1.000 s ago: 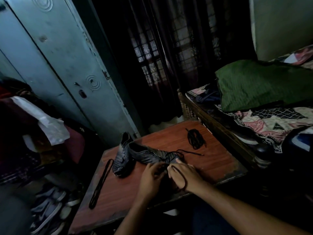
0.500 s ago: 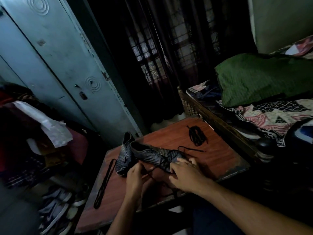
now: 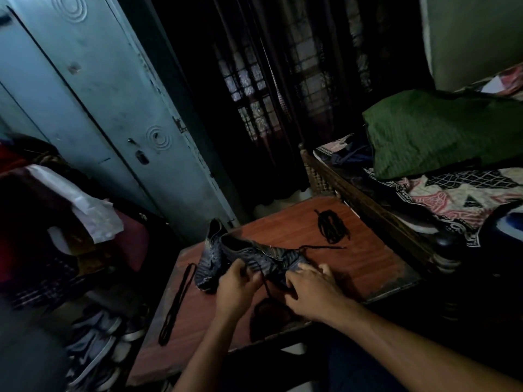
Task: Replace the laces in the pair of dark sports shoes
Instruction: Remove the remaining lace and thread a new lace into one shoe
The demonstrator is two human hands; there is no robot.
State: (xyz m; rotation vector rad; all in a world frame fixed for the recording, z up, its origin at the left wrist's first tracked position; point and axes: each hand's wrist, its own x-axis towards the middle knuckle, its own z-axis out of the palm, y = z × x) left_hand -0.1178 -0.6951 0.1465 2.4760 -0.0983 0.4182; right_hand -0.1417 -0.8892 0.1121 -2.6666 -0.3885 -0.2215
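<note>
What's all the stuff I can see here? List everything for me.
sports shoes: two, dark, side by side on the table, one under the hands
lace being threaded: one, black, runs from the near shoe to the left hand
bundled lace: one, black, far part of the table
straight lace: one, black, left part of the table
table: one, reddish wood
cupboard: one, pale blue, left
blanket: one, green, on the bed at right
sneakers: several, grey and white, on the floor at left
left hand: pinches the lace
right hand: holds the near shoe
</note>
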